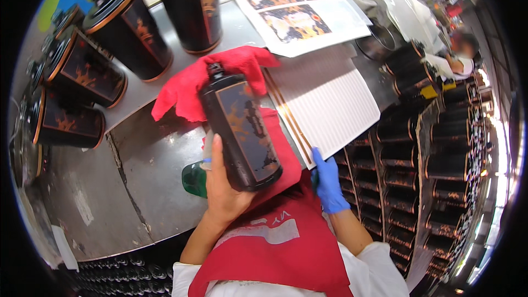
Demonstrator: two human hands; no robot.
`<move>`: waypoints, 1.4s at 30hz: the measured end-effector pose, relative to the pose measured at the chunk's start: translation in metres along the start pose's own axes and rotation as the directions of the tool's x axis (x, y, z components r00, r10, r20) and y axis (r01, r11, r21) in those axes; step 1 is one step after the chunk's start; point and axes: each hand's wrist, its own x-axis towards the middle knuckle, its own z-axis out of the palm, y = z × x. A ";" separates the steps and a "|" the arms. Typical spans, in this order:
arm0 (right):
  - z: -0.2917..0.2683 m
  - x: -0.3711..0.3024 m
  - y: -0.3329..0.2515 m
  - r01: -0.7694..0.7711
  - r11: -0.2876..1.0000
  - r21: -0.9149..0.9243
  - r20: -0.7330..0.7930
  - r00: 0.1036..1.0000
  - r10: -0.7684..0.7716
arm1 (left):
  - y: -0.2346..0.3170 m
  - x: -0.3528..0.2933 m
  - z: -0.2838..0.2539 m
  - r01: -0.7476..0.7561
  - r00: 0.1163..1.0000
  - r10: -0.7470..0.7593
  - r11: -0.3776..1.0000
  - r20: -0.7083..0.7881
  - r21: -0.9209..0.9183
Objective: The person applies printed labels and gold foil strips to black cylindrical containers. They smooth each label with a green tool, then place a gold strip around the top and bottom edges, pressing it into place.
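Note:
My bare left hand (223,195) is closed around the lower part of a black bottle (245,132). The bottle is tilted, its neck pointing away from me, and a gold-and-dark decorated panel faces up. My right hand (328,187), in a blue glove, is at the near corner of a white ribbed sheet (330,96). Its fingertips touch the near end of narrow gold strips (289,118) along the sheet's left edge. A bit of something dark green shows at its palm side, mostly hidden. A red cloth (190,96) lies beyond the bottle.
Several black decorated bottles (190,8) stand at the far left of the metal table (148,170). A green object (194,180) sits beside my left hand. Printed label sheets (291,8) lie at the back. Racks of black bottles (399,157) fill the right; a person works far right.

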 end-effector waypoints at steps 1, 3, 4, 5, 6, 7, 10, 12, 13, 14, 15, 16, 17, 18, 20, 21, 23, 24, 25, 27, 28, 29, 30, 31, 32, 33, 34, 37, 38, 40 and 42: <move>0.005 0.004 0.004 0.066 0.998 -0.007 -0.034 0.997 -0.067 | 0.001 -0.001 -0.001 0.033 0.999 -0.033 0.999 0.020 -0.003; 0.001 0.008 0.006 0.043 0.999 -0.031 -0.017 0.999 -0.044 | -0.002 -0.005 0.001 0.051 0.999 -0.051 0.998 -0.007 -0.049; -0.009 0.008 0.003 -0.041 0.998 -0.045 0.028 0.999 0.042 | -0.003 -0.007 0.001 0.057 0.998 -0.058 0.996 -0.012 -0.074; -0.018 0.006 -0.001 -0.119 0.988 -0.099 0.082 0.988 0.128 | -0.003 -0.009 0.001 0.062 0.998 -0.064 0.993 -0.016 -0.098; -0.024 0.005 -0.003 -0.088 0.989 -0.117 0.115 0.988 0.102 | -0.002 -0.007 0.003 0.074 0.997 -0.078 0.992 -0.027 -0.101; -0.030 0.002 -0.004 -0.055 0.989 -0.135 0.148 0.986 0.075 | -0.002 -0.008 0.004 0.089 0.996 -0.092 0.988 -0.021 -0.126; -0.045 -0.012 -0.010 -0.184 0.982 -0.053 0.230 0.954 0.191 | -0.002 -0.010 -0.001 0.119 0.993 -0.121 0.988 -0.015 -0.102; -0.055 -0.024 -0.025 -0.305 0.952 -0.011 0.282 0.913 0.296 | -0.001 -0.009 -0.003 0.092 0.996 -0.092 0.995 -0.003 -0.023; -0.060 -0.027 -0.031 -0.368 0.930 0.002 0.313 0.883 0.349 | -0.001 -0.009 -0.004 0.083 0.997 -0.083 0.996 0.000 0.020; -0.065 -0.026 -0.035 -0.388 0.922 -0.018 0.359 0.858 0.368 | -0.002 -0.010 -0.005 0.083 0.997 -0.083 0.996 -0.005 0.032; -0.069 -0.026 -0.041 -0.346 0.938 -0.031 0.383 0.862 0.331 | -0.005 -0.011 -0.005 0.080 0.997 -0.079 0.996 -0.010 0.039; -0.071 -0.027 -0.046 -0.303 0.952 -0.043 0.408 0.865 0.294 | -0.006 -0.011 -0.004 0.076 0.997 -0.075 0.996 -0.016 0.047; -0.072 -0.029 -0.053 -0.259 0.964 -0.055 0.433 0.864 0.257 | -0.008 -0.011 -0.005 0.075 0.997 -0.075 0.995 -0.013 0.065; -0.068 -0.034 -0.067 -0.208 0.970 -0.126 0.428 0.871 0.242 | -0.009 -0.013 -0.006 0.072 0.997 -0.072 0.994 -0.007 0.082; -0.065 -0.037 -0.085 -0.141 0.981 -0.132 0.471 0.862 0.187 | -0.009 -0.014 -0.008 0.065 0.998 -0.065 0.989 -0.003 0.132; -0.064 -0.035 -0.090 -0.109 0.985 -0.132 0.492 0.856 0.160 | -0.008 -0.014 -0.008 0.059 0.998 -0.060 0.984 0.002 0.165; -0.067 -0.025 -0.092 -0.203 0.976 -0.079 0.530 0.820 0.214 | -0.007 -0.012 -0.006 0.048 0.999 -0.049 0.979 0.000 0.197; -0.064 -0.023 -0.095 -0.271 0.963 0.000 0.551 0.803 0.226 | -0.007 -0.012 -0.005 0.046 0.999 -0.047 0.979 -0.001 0.199; -0.062 -0.021 -0.098 -0.338 0.938 0.076 0.573 0.785 0.236 | -0.006 -0.012 -0.003 0.044 0.999 -0.044 0.979 -0.002 0.201; -0.056 -0.013 -0.102 -0.321 0.947 -0.017 0.548 0.789 0.278 | -0.005 -0.013 -0.002 0.079 0.997 -0.079 0.982 -0.007 0.171; -0.054 -0.007 -0.100 -0.264 0.956 -0.128 0.523 0.801 0.291 | -0.004 -0.014 -0.002 0.096 0.995 -0.096 0.983 -0.011 0.157; -0.053 -0.002 -0.099 -0.203 0.950 -0.238 0.498 0.814 0.299 | -0.003 -0.015 -0.001 0.132 0.991 -0.131 0.986 -0.012 0.103; -0.046 -0.002 -0.103 -0.102 0.970 -0.219 0.540 0.815 0.208 | -0.002 -0.016 -0.001 0.165 0.986 -0.164 0.985 -0.019 0.051; -0.041 0.000 -0.111 -0.052 0.952 -0.300 0.539 0.815 0.215 | 0.000 -0.014 -0.002 0.185 0.982 -0.184 0.983 -0.039 0.005; -0.041 0.000 -0.118 0.001 0.926 -0.378 0.538 0.814 0.219 | 0.000 -0.014 0.000 0.178 0.983 -0.178 0.984 -0.034 0.004; -0.037 0.004 -0.124 0.065 0.892 -0.446 0.554 0.803 0.219 | -0.002 -0.014 0.001 0.170 0.985 -0.169 0.985 -0.045 0.018; -0.033 0.004 -0.127 0.139 0.892 -0.430 0.559 0.817 0.143 | -0.002 -0.012 -0.001 0.184 0.983 -0.183 0.972 -0.021 0.148; -0.026 0.007 -0.151 0.263 0.861 -0.435 0.580 0.814 0.044 | 0.010 -0.003 -0.006 0.122 0.990 -0.135 0.956 0.034 0.267; -0.021 0.005 -0.161 0.347 0.829 -0.439 0.603 0.798 -0.015 | 0.010 -0.002 -0.006 0.030 0.999 -0.032 0.913 -0.003 0.406; -0.015 0.002 -0.179 0.473 0.751 -0.460 0.632 0.769 -0.097 | 0.001 -0.011 -0.004 -0.020 0.997 0.038 0.968 -0.067 0.251; -0.006 -0.002 -0.198 0.508 0.706 -0.494 0.659 0.748 -0.077 | -0.003 -0.019 -0.005 -0.076 0.991 0.105 0.952 -0.082 0.296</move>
